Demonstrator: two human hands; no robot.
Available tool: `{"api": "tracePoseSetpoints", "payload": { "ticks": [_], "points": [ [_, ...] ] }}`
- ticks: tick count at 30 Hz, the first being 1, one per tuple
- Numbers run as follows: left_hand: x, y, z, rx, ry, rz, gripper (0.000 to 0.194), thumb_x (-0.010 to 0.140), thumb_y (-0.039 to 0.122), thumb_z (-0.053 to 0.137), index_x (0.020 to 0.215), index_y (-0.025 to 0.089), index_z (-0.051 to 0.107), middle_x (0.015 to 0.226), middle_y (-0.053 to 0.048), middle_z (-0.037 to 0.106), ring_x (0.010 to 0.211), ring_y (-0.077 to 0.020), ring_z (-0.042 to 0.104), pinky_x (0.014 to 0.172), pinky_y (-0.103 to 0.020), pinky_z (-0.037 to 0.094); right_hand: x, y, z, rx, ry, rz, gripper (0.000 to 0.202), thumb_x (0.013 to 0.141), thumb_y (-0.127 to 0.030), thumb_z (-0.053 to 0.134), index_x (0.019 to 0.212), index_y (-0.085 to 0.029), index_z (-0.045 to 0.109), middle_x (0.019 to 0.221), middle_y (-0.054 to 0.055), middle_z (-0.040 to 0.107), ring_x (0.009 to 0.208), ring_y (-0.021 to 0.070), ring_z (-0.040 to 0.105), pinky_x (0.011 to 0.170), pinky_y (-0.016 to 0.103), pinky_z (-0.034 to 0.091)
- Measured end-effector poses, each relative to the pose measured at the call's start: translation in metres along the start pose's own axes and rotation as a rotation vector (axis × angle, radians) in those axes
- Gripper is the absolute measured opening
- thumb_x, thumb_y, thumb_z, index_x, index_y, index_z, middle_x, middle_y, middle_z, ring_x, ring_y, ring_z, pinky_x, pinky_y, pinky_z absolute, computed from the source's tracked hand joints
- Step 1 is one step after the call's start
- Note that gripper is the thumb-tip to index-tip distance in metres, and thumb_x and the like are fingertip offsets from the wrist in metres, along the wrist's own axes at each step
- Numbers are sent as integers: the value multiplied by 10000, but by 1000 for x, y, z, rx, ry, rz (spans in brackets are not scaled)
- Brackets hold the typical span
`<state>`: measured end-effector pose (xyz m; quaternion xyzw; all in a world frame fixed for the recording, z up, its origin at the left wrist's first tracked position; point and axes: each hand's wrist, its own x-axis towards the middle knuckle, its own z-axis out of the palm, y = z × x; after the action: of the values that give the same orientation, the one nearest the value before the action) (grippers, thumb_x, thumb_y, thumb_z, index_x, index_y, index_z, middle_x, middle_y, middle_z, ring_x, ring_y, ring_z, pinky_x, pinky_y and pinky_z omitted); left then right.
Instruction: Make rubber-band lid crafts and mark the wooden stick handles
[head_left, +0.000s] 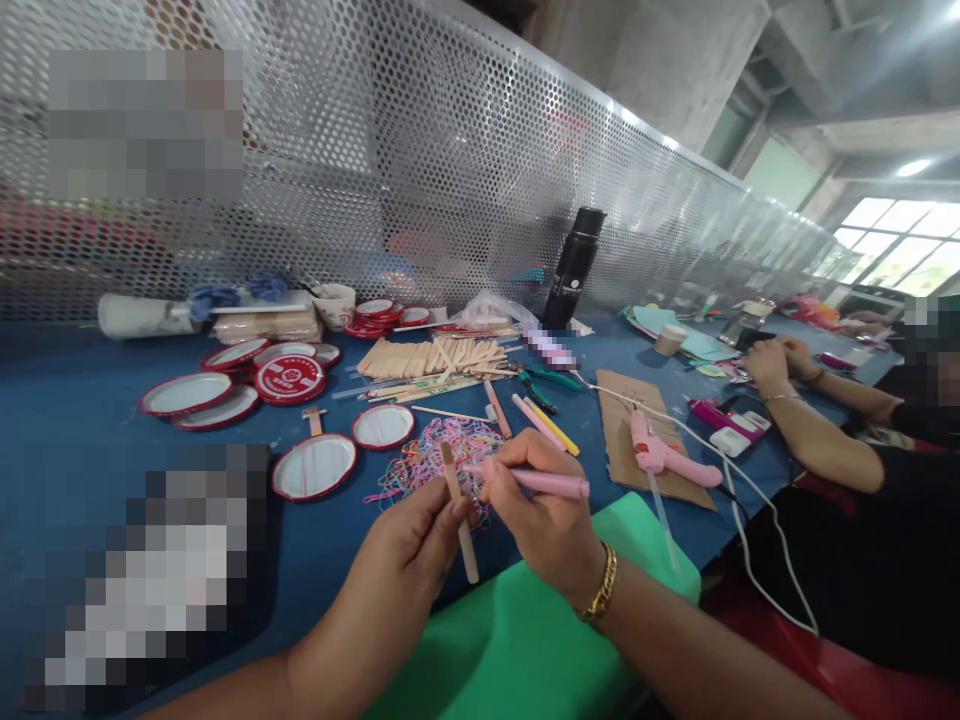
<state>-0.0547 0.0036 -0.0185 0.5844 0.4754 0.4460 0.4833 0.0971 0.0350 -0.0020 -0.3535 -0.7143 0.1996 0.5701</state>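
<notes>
Between the thumb and fingers of my left hand (424, 530) is a wooden craft stick (466, 545), tilted, its upper end a darker brown. My right hand (544, 510) grips a pink marker (551, 483) like a pen, its tip hidden close by the stick's upper part. Behind both hands lies a tangled heap of colourful thin strings or bands (431, 450). Just beyond it rest a pink and a yellow marker (551, 425). Two red-rimmed jar lids (315, 468) lie left of the heap, white insides up.
Several jar lids (291, 380) are stacked at the left. Craft sticks (431, 357) lie in a row behind. A black bottle (574, 270) stands by the perforated metal screen (450, 150). On the right, a pink glue gun (667, 458) rests on cardboard (615, 420), with a trailing white cable. A co-worker's arms (817, 430) are beyond.
</notes>
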Motion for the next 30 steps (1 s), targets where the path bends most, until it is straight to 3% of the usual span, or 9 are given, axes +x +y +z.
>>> {"api": "tracePoseSetpoints", "payload": {
  "ticks": [8,12,17,23,30],
  "points": [
    [0,-1,0,-25,20,9,311,922,499,584,785,223,622,577,55,412,491,-112,275,434,-225,240,-1,1,1,41,-40,1,152,894,-199,606,742,-213,615,663,-20,633,595,126,595,571,253,480],
    [0,0,1,-17,22,25,304,919,499,590,801,224,642,607,36,468,508,-119,319,447,-223,270,-1,1,0,15,9,3,179,905,-191,593,728,-211,615,663,-14,630,612,127,592,590,255,479],
    [0,3,1,-36,30,26,320,901,497,612,752,214,615,629,21,506,550,-127,383,465,-213,310,-2,0,1,74,-47,5,155,909,-205,605,755,-208,623,681,-15,640,604,122,603,578,246,478],
    [1,1,1,-15,-9,25,321,930,513,577,833,215,643,645,29,532,542,-119,381,483,-211,334,-1,2,0,28,5,-9,175,913,-189,597,740,-202,624,671,-18,629,608,116,585,590,238,463],
    [1,0,1,-9,10,46,329,916,525,590,808,218,636,695,1,589,634,-152,494,525,-216,390,-2,3,0,38,-15,-12,175,918,-199,600,745,-203,623,672,-19,627,610,117,589,586,239,460]
  ]
}}
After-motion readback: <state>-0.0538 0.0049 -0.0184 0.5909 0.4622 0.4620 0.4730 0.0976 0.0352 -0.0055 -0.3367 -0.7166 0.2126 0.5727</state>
